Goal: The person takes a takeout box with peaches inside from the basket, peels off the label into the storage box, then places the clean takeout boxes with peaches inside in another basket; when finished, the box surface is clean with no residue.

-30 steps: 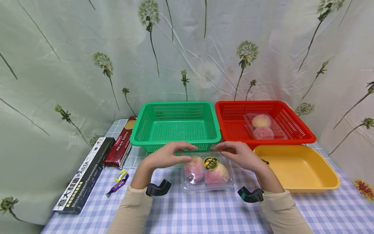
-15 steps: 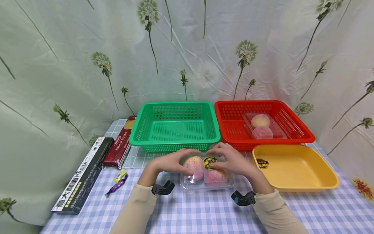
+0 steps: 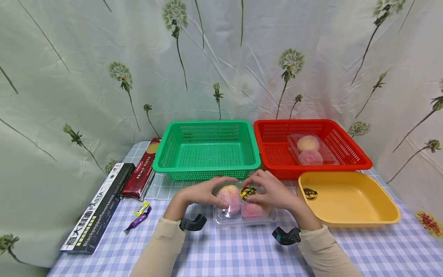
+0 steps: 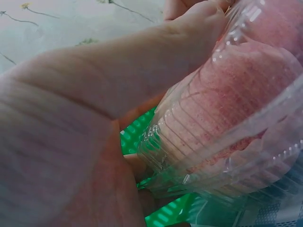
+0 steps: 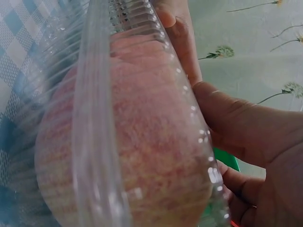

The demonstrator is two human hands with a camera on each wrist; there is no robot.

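Note:
A clear plastic box point(image 3: 225, 222) holding two pink-and-yellow peaches point(image 3: 229, 198) lies on the checked cloth, in front of the green basket. Its lid carries a round black-and-gold sticker point(image 3: 248, 193). My left hand point(image 3: 202, 192) holds the box's left part, thumb over the lid. From the right, my right hand point(image 3: 273, 192) grips it, thumb near the sticker. In the left wrist view, the thumb lies along the lid's edge beside a peach point(image 4: 232, 99), other fingers partly hidden behind. The right wrist view shows the thumb and fingers at the ribbed edge, beside a peach point(image 5: 147, 127).
Behind stand a green basket point(image 3: 207, 169) and a red basket point(image 3: 277, 167) with another peach box point(image 3: 309, 150) inside. A yellow tub point(image 3: 353, 200) sits at right, a similar sticker in it. At left lie a black pasta box point(image 3: 100, 207), a red spaghetti pack point(image 3: 140, 173) and wrapped sweets point(image 3: 138, 220).
Both hands have moved inward and down onto the clear box from its back corners. The sticker in the yellow tub has come into fuller view. The box has stayed in place.

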